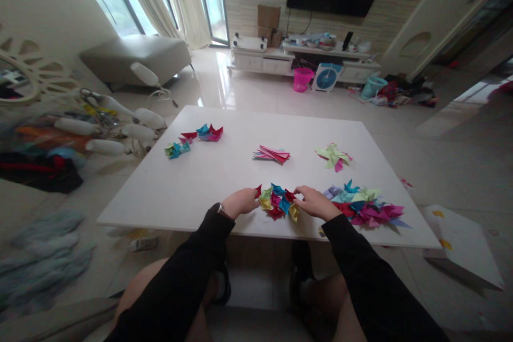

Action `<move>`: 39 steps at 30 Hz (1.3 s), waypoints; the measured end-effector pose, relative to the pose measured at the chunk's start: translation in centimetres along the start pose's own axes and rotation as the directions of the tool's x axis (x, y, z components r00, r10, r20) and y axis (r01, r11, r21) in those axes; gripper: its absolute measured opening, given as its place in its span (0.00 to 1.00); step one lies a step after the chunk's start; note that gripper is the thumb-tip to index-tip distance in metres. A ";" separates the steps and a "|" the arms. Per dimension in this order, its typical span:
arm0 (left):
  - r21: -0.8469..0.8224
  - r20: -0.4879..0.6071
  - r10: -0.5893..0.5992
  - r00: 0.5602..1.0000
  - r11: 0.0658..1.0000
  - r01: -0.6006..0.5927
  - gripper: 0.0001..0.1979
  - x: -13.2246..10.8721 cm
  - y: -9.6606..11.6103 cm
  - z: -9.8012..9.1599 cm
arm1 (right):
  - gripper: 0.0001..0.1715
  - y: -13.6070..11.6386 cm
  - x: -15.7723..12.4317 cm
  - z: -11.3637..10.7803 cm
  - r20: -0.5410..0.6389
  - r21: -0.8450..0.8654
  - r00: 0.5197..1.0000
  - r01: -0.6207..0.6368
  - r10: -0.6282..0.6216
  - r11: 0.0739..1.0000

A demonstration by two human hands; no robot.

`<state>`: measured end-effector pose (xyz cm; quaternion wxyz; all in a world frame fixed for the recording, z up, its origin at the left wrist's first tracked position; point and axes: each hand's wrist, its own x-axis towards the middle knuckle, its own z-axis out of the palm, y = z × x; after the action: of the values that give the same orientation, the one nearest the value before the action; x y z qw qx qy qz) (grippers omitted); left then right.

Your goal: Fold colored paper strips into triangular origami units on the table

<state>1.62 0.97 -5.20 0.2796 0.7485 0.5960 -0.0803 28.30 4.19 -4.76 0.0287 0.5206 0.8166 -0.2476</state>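
Both hands press in on a multicoloured paper cluster (277,202) at the table's (200,187) near edge — left hand (239,202) curled against its left side, right hand (315,202) against its right. Just right of the right hand lies a loose paper heap (366,206); farther off, pink folded papers (271,154).

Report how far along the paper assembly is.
Seemingly done: small joined clusters sit at the table's far left. In hand: left hand and right hand press a multicoloured cluster at the near edge. Left: loose pile beside the right hand, pink stack, green stack.
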 end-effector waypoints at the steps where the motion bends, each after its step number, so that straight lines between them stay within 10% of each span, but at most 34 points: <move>1: -0.004 -0.002 0.004 1.000 1.000 -0.004 0.15 0.0 0.0 0.0 | 0.16 0.0 0.0 0.0 -0.005 0.005 1.000 0.004 -0.004 1.000; 25: -0.047 -0.045 0.078 0.996 0.996 -0.080 0.12 0.3 0.0 0.5 | 0.14 -0.1 0.2 0.4 -0.007 0.015 0.999 0.039 -0.039 0.999; 32: -0.057 -0.065 0.069 0.996 0.996 -0.073 0.11 0.2 0.2 0.4 | 0.41 -0.9 0.0 0.2 -0.257 0.147 0.964 0.116 -0.075 0.982; 39: -0.057 -0.080 0.079 0.994 0.995 -0.084 0.11 0.1 0.2 0.4 | 0.27 -2.2 0.3 0.2 -0.298 0.165 0.946 0.184 -0.129 0.969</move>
<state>1.88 0.79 -5.52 0.2820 0.7659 0.5773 -0.0217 26.22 3.56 -4.21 -0.1590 0.4844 0.8235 -0.2487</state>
